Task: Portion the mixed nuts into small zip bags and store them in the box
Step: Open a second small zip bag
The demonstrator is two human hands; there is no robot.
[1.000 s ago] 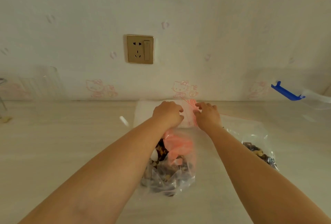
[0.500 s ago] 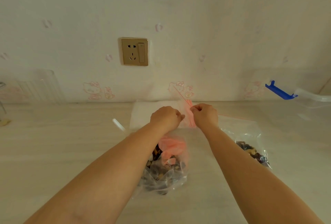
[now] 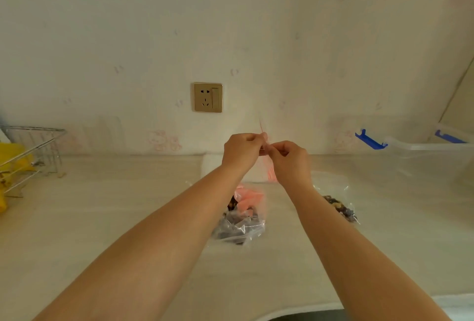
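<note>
My left hand [image 3: 242, 152] and my right hand [image 3: 288, 160] are raised above the counter, and between their fingertips they pinch the red-striped top of a small clear zip bag [image 3: 264, 138]. Below them a stack of empty zip bags [image 3: 270, 173] with red strips lies on the counter. Closer to me sits a large clear bag of mixed nuts [image 3: 241, 220] with a pink scoop inside. A filled small bag of nuts [image 3: 338, 205] lies to its right. The clear storage box [image 3: 425, 156] with blue clips stands at the far right.
A wire rack [image 3: 30, 151] with something yellow stands at the left edge. A wall socket [image 3: 207, 97] is on the wallpapered wall behind the counter. A white rim shows at the bottom right corner.
Both hands have lifted off the stack of bags on the counter, bringing one small zip bag up with them. The camera has tilted upward.
</note>
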